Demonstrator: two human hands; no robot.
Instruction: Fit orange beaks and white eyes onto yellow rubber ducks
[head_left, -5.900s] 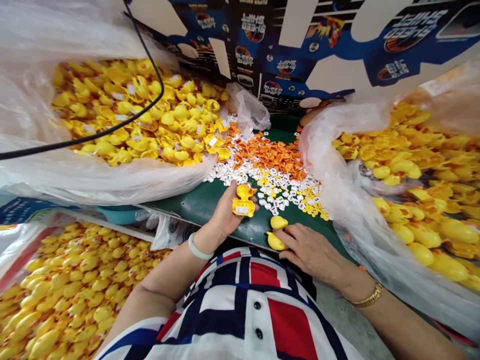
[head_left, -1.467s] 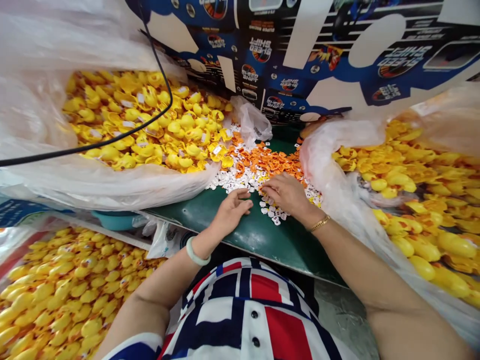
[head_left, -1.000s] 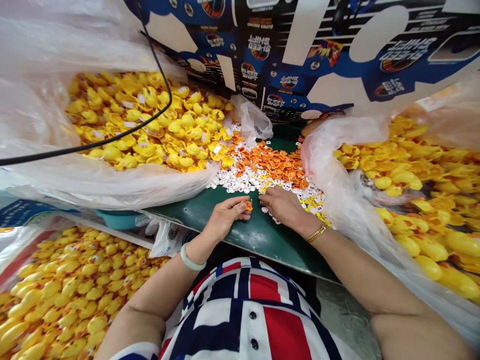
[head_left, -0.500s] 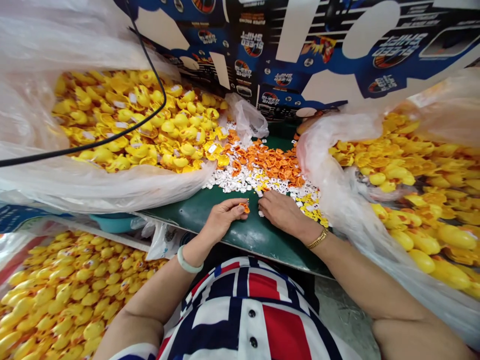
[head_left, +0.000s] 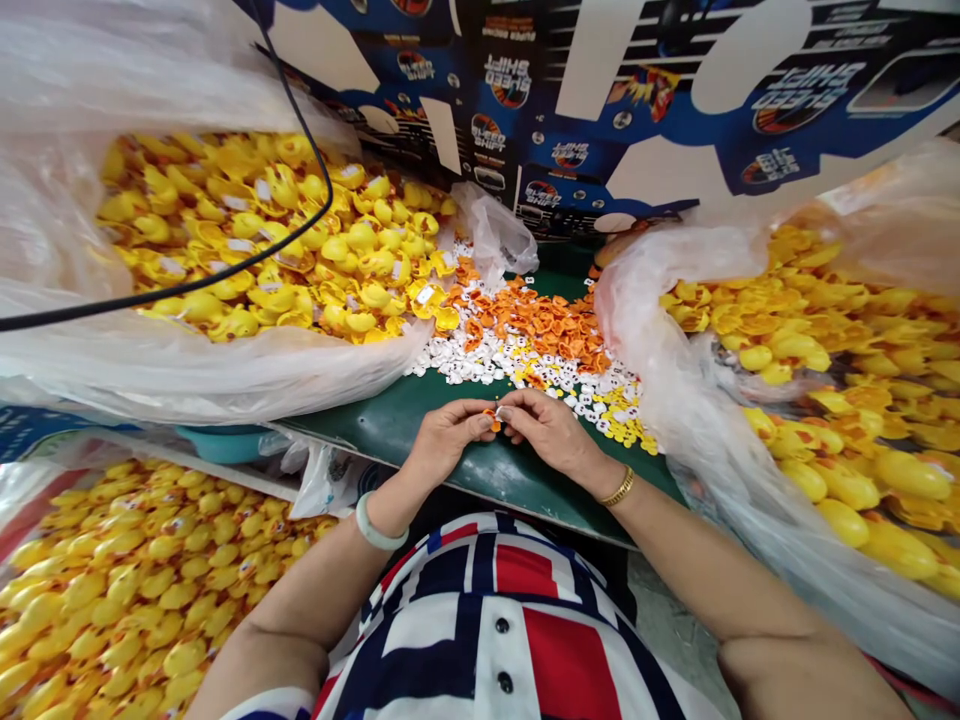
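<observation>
We're on the head camera, looking down at a green work board (head_left: 480,480), and the action is right at its near edge! Our left hand (head_left: 448,440), jade bangle (head_left: 379,527) on the wrist, comes in with thumb and fingers pinched nearly closed. Our right hand (head_left: 551,435), gold bracelet (head_left: 619,490) at the wrist, meets it with fingers curled in. Held between the fingertips of both, just above the board, is a small orange plastic piece (head_left: 492,420) (a duck's bill, by the look of it).

Just beyond our hands lies a loose spread: a heap of orange bills (head_left: 555,325), a scatter of white bits with dark dots (head_left: 480,352), and small yellow bits (head_left: 619,418) off to the right. Flanking it all are plastic sacks of yellow rubber ducks (head_left: 247,240): an upper left sack (head_left: 187,370), a right sack (head_left: 675,370) and a lower left sack (head_left: 30,490). Behind them rises a blue printed carton (head_left: 600,110). A black cable (head_left: 187,285) crosses the upper left sack, a teal basin (head_left: 217,447) sits below the board's left edge, and our striped shirt (head_left: 487,640) fills the bottom of the view.
</observation>
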